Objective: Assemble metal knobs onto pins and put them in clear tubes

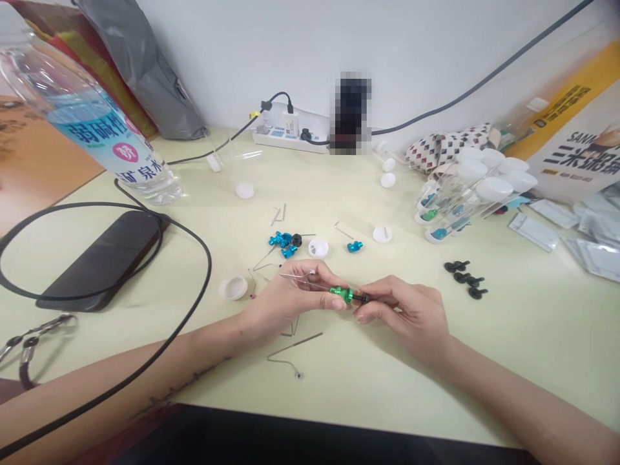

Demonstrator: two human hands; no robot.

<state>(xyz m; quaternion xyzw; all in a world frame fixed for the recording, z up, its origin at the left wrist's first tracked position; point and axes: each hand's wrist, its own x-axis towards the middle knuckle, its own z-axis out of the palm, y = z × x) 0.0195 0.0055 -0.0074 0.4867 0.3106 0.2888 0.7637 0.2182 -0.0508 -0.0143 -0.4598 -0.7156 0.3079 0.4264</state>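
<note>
My left hand pinches a small green metal fitting between thumb and fingers. A thin metal rod runs from the fitting leftward across my left palm. My right hand is closed on a black threaded thumbscrew, whose shaft meets the green fitting's right end; how deep it sits I cannot tell. Just beyond my left hand lie several blue metal fittings and a white cap with tiny parts in it. A bent wire rests on the table below my hands.
Several black thumbscrews lie to the right, near clear tubes with white caps. On the left are a phone, a looped black cable and a water bottle. A power strip stands by the wall.
</note>
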